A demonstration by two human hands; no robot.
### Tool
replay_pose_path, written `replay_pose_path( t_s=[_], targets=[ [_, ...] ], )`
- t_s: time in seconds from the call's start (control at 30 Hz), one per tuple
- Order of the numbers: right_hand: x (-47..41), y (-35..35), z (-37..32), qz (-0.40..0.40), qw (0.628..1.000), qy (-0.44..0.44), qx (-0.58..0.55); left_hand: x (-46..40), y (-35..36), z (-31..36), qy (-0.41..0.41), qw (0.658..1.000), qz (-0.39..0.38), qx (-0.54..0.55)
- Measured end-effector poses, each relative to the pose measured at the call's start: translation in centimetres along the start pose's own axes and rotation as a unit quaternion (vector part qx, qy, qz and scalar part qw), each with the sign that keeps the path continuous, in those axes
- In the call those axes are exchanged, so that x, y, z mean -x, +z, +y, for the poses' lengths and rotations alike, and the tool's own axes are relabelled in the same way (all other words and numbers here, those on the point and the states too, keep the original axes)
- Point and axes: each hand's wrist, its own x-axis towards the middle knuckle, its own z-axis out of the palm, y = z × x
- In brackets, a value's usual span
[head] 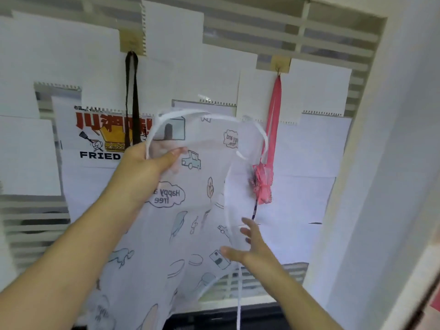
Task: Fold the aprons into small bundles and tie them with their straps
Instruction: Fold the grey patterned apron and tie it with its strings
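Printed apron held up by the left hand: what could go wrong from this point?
1. Only the left hand grips the printed apron, near its top; the right hand is open, so the thin fabric could slip or twist.
2. The loose white strap dangles and may tangle.
3. The neck loop sits close to the hanging pink bundle and could snag it.

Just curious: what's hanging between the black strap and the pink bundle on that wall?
In the head view, the printed apron held up by the left hand fills that stretch between the black strap and pink bundle.
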Motion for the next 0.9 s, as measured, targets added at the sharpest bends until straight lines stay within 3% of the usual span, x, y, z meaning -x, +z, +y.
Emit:
replay_pose_path(
  t_s=[0.07,0.13,0.2,0.3,0.4,0.5,0.63,0.7,0.77,0.9],
  targets=[
    [-0.9,1.3,3.0,-0.086,0.996,0.012,0.008,-0.4,1.0,0.5,-0.012,1.0,-0.009,0.011],
    [-2.1,1.3,4.2,-0.036,0.997,0.004,0.073,-0.7,1.6,0.9,-0.017,1.0,-0.006,-0.001],
    [-3.4,0.1,4.8,-0.018,0.998,0.004,0.067,-0.9,2.3,1.2,-0.024,1.0,0.009,-0.015],
    [-4.5,-0.6,5.1,-0.134,0.99,0.001,-0.044,-0.7,3.6,1.9,-0.031,0.999,0.01,0.001],
    [-5.5,1.1,5.7,-0.152,0.988,-0.018,0.015,-0.4,5.6,2.5,-0.033,0.999,-0.007,0.03],
    [-6.9,0.5,6.4,-0.089,0.991,-0.067,0.068,-0.6,5.4,3.1,-0.034,0.998,0.014,0.052],
    [-9.1,-5.9,4.7,0.081,0.992,-0.079,-0.054,-1.6,0.5,2.4,-0.034,0.99,0.128,0.038],
    [-10.0,-9.5,1.8,0.162,0.977,-0.09,-0.107,-2.0,-2.3,0.8,-0.046,0.98,0.184,-0.051],
    [-10.6,-12.4,-1.8,0.178,0.973,-0.128,-0.071,-2.4,-4.6,-1.6,-0.088,0.952,0.206,-0.209],
    [-10.2,-14.4,-7.4,0.087,0.975,-0.2,0.035,-3.0,-6.3,-5.5,-0.168,0.814,0.161,-0.532]
  ],
)
